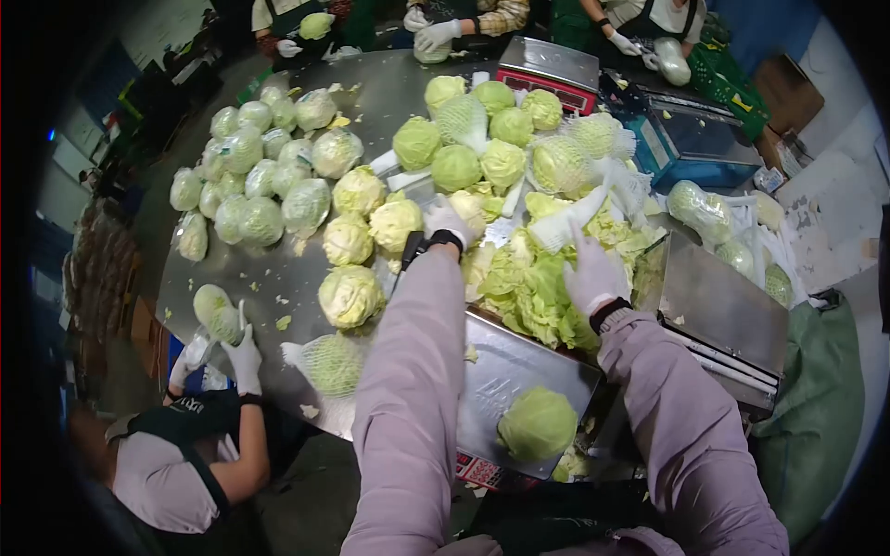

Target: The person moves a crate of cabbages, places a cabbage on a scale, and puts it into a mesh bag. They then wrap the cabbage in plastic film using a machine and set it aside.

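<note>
My left hand (448,222), in a white glove, reaches to the middle of the table, right beside a pale cabbage (470,211). Its fingers are partly hidden, and I cannot tell whether they grip that head. My right hand (594,275), gloved too, has its fingers stretched out over loose cabbage leaves (528,292), close to a white foam net sleeve (559,229). Trimmed cabbages (349,298) lie left of my left arm. In front of me, a green cabbage (537,423) sits on the steel scale (491,357).
Wrapped cabbages (243,148) fill the table's left part; unwrapped heads (455,168) lie at the centre. A red scale (549,67) and a blue scale (691,134) stand behind. At the left, a co-worker's hand (243,361) holds a netted cabbage (217,313). Other people work across the table.
</note>
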{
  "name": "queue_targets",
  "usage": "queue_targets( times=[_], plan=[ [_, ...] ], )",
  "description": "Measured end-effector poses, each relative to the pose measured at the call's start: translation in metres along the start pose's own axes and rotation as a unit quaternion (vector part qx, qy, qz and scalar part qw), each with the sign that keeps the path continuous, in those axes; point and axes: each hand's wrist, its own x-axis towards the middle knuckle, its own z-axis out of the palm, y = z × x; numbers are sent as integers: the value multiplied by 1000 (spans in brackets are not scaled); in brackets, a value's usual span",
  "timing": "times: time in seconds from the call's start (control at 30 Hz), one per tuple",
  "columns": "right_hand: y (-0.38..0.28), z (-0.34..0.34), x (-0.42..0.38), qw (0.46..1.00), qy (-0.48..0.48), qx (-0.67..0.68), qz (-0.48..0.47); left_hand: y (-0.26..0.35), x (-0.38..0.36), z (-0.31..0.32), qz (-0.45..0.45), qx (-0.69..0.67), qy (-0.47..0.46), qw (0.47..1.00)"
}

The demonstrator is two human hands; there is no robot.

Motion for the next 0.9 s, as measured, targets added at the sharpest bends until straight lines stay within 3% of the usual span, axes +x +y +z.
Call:
queue_targets(
  times=[0.03,0.07,0.13,0.17,0.2,0.23,0.27,0.33,0.43,0.47,0.5,0.53,0.57,0.6,0.67,0.73,0.8,0.83,0.9],
  plan=[
    [0,0,7,999,-1,-32,-41,4,-10,-21,-28,-11,-19,999],
    [1,1,13,995,-2,-62,-81,2,-8,-20,-1,28,-14,1000],
    [9,16,24,995,22,-66,-77,-1,-8,-28,2,-22,-50,999],
    [13,21,30,992,-15,-102,-67,-1,-12,-28,4,-18,-48,999],
    [13,23,33,987,-53,-137,-59,-5,-14,-23,59,-28,-11,998],
    [12,24,33,992,-15,-112,-51,-10,-15,-20,114,-37,24,993],
    [14,22,34,993,-16,-109,-51,-16,-11,-20,113,-34,23,993],
    [9,-5,27,998,-6,-12,-58,-29,-13,-29,137,-173,-46,974],
    [-11,-69,15,976,106,49,-184,-36,-54,-73,182,-260,-27,948],
    [-17,-95,11,947,174,87,-255,-39,-66,-85,192,-290,-18,937],
    [-12,-114,9,932,181,141,-280,-39,-94,-110,194,-289,-24,937],
    [-15,-138,-5,920,167,270,-229,-43,-123,-128,196,-286,-28,937],
    [-16,-163,-19,890,152,393,-175,-52,-143,-132,215,-247,-4,945],
    [-3,-184,-32,837,78,539,-56,-56,-171,-144,220,-275,-29,936],
    [16,-215,-54,801,163,575,-22,-81,-210,-122,219,-397,-71,889],
    [17,-236,-79,652,136,745,16,-87,-265,-119,193,-372,-52,906],
    [93,-212,-103,578,-28,815,39,-102,-303,-77,134,-432,-40,891],
    [85,-211,-121,509,-38,855,88,-94,-328,-81,104,-357,-19,928],
    [100,-182,-153,419,-100,894,126,-88,-357,-55,97,-339,43,935]
  ],
)
